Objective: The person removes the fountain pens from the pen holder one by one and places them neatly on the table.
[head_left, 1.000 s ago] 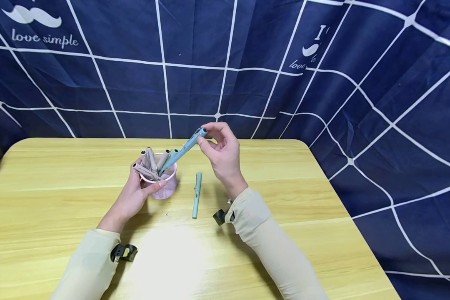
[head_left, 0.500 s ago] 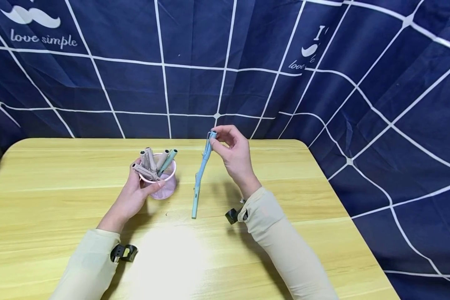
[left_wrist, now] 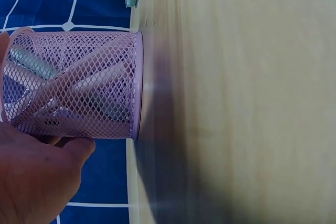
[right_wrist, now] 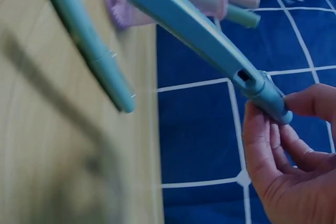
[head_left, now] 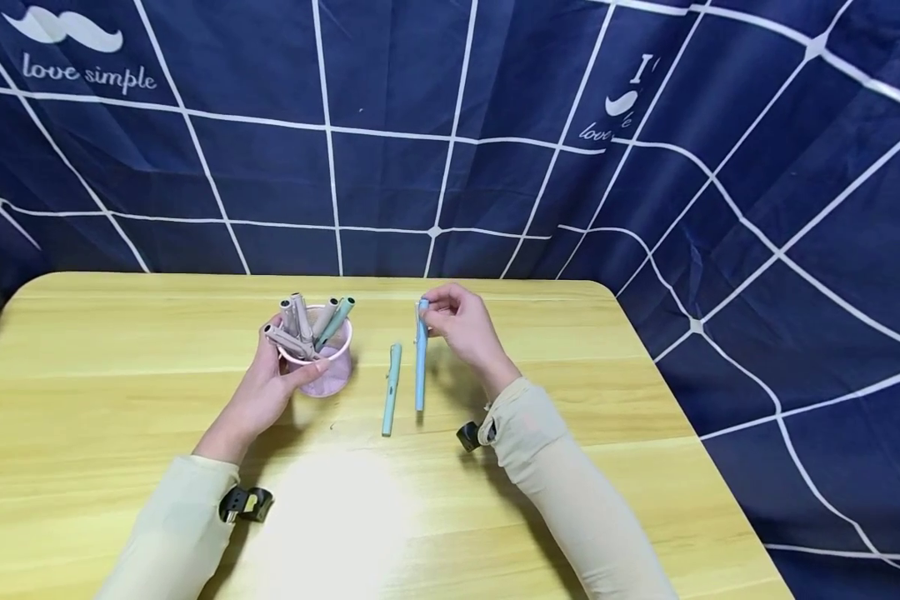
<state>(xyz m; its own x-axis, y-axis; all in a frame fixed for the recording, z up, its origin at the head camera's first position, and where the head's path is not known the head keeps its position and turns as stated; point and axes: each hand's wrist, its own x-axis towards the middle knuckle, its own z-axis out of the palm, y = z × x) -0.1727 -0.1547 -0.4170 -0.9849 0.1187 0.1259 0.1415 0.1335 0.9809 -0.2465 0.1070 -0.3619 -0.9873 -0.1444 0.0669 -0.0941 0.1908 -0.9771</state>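
My left hand (head_left: 266,392) grips a pink mesh pen holder (left_wrist: 79,85) around its side, thumb across the near rim. Several greyish-pink pens (head_left: 285,337) and one green pen (head_left: 337,319) lean inside it. With thumb and fingers, my right hand (head_left: 465,329) pinches a blue pen (right_wrist: 205,35) by its cap end. That pen points toward me, just above the table in the right wrist view. To its left a teal pen (head_left: 392,390) lies on the table, roughly parallel to it.
The light wooden table (head_left: 157,375) spreads out under both hands, with a bright glare patch near the front. A dark blue cloth (head_left: 390,175) with white grid lines hangs behind and along the right side.
My right hand has drawn the blue pen out of the holder, carried it to the right, and lowered it beside the teal pen. The left hand and holder have stayed put.
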